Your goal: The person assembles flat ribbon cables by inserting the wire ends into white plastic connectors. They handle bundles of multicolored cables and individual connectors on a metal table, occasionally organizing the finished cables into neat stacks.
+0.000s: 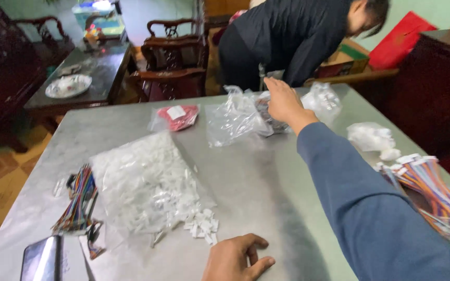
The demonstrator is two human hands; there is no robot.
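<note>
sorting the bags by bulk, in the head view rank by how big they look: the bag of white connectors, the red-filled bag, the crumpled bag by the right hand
1. bag of white connectors, largest, though nearest the camera.
2. crumpled bag by the right hand.
3. red-filled bag, smallest.

A grey metal table (pixel 266 192) carried everything; a large clear bag of white connectors (pixel 144 182) lay near its middle, some spilled toward the near edge; multicoloured wire bundles (pixel 77 200) sat by the left edge, a phone (pixel 41 258) at the near left corner; more coloured wires (pixel 433 190) lay along the right edge; a red-filled bag (pixel 175 117) and clear bags (pixel 235 117) rested near the far edge.
</note>
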